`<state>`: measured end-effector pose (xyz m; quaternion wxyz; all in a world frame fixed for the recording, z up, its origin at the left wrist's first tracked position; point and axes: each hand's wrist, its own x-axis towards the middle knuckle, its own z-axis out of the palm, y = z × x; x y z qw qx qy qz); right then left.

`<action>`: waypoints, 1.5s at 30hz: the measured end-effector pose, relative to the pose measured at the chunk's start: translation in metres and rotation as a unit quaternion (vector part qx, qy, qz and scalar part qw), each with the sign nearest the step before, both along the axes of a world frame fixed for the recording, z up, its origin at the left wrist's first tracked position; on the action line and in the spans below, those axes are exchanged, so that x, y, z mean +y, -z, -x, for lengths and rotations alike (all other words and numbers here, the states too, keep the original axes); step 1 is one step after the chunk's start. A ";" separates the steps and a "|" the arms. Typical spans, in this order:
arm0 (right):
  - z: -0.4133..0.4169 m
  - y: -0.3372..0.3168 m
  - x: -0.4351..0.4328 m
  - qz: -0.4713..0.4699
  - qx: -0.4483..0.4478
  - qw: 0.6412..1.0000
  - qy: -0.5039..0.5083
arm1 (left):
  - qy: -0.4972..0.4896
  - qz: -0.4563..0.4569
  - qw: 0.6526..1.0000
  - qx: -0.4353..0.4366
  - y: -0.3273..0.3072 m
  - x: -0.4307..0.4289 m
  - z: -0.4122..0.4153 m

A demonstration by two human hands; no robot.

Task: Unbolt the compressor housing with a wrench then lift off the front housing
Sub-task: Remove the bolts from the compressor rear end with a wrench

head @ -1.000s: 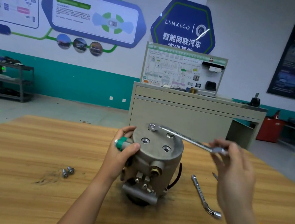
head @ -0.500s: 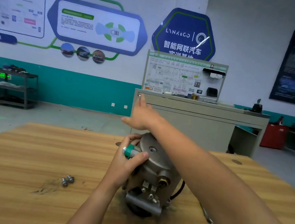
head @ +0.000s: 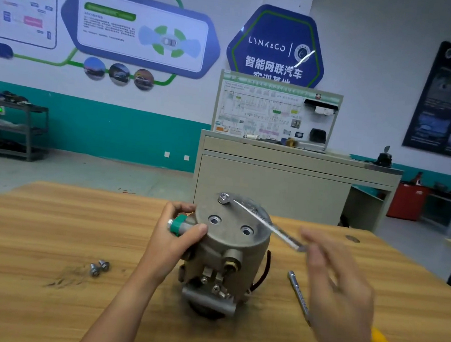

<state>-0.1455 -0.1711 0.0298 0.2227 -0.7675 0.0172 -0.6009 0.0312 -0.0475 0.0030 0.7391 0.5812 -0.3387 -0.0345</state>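
Compressor housing (head: 230, 233) upright on table (head: 53, 224) | wrench (head: 260, 222) ring on far bolt (head: 223, 197) | left hand (head: 178, 245) grips green-capped port (head: 179, 225) | right hand (head: 339, 282) blurred at wrench handle, grip unclear

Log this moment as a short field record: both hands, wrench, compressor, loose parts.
compressor: upright on the table
wrench: ring end on a bolt at the compressor's top
left hand: grips the green-capped fitting on the compressor's side
right hand: blurred, at the wrench's free end; grip unclear
empty bolt holes: two in the top face
loose bolts: two, on the table, left
spare wrench: flat on the table, right
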 end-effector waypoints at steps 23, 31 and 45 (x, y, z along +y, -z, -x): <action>-0.107 -0.061 0.100 0.287 0.384 0.877 0.021 | -0.085 0.080 0.993 0.020 0.004 -0.028 0.015; -0.014 -0.010 0.033 -0.199 0.018 0.965 -0.172 | -0.071 0.141 0.986 0.058 0.007 -0.011 0.018; -0.197 -0.109 -0.017 0.003 0.487 0.860 0.152 | -0.198 0.076 0.976 -0.053 0.001 -0.032 0.040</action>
